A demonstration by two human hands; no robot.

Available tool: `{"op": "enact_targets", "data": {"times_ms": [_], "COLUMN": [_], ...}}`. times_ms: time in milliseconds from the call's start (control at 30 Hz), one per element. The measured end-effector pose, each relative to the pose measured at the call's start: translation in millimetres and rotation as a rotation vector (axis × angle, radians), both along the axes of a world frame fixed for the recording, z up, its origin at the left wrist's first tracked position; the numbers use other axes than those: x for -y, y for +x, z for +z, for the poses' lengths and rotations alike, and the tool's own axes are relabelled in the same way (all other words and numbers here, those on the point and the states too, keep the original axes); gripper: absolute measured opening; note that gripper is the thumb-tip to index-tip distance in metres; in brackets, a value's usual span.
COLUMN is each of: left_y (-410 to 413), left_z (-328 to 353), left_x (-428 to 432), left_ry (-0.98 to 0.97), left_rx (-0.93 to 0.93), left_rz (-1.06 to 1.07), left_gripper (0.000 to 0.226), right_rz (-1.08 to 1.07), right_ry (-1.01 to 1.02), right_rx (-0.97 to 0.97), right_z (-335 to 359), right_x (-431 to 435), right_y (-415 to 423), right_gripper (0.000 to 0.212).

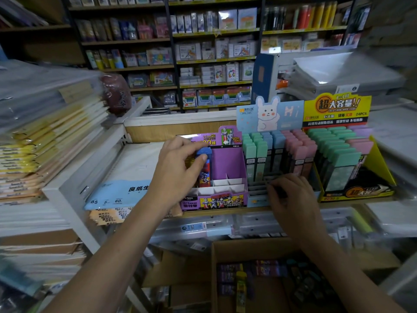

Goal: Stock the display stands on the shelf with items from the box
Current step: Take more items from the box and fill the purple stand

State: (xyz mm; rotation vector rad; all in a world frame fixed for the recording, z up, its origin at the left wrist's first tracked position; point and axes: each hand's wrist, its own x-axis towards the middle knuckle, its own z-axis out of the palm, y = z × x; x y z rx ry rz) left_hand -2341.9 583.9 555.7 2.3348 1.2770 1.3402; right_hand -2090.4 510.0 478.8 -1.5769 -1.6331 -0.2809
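A purple display stand [228, 163] with white dividers sits on the shelf, mostly empty. My left hand [178, 161] grips a blue-capped lead case [205, 168] upright in the stand's left rear slots. To its right stands a light blue rabbit stand [268, 114] with several green, blue and pink cases. My right hand [291, 195] rests at that stand's front row, fingers curled on a small dark case that I can barely see. A cardboard box [252, 247] with loose cases lies below the shelf.
A yellow display stand [381, 161] full of green and pink cases stands at the right. Blue paper packs [117, 193] lie left of the purple stand. Stacked notebooks [45, 143] fill the left shelf. Stocked shelves line the back wall.
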Motion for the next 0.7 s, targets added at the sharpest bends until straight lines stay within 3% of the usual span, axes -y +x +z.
{"op": "enact_targets", "data": {"times_ms": [200, 433, 700], "left_y": [4, 5, 3], "left_z": [0, 2, 6], "left_x": [2, 6, 23], "left_ry": [0.086, 0.064, 0.123], "left_rx": [-0.086, -0.038, -0.028], "left_rz": [0.045, 0.043, 0.081], "left_gripper": [0.026, 0.012, 0.011], "right_rz": [0.003, 0.008, 0.053], "right_ry": [0.004, -0.001, -0.004], "right_rx": [0.003, 0.007, -0.072], "right_z": [-1, -2, 14], "right_x": [-1, -2, 9], "right_y": [1, 2, -1], "right_gripper": [0.005, 0.003, 0.005]}}
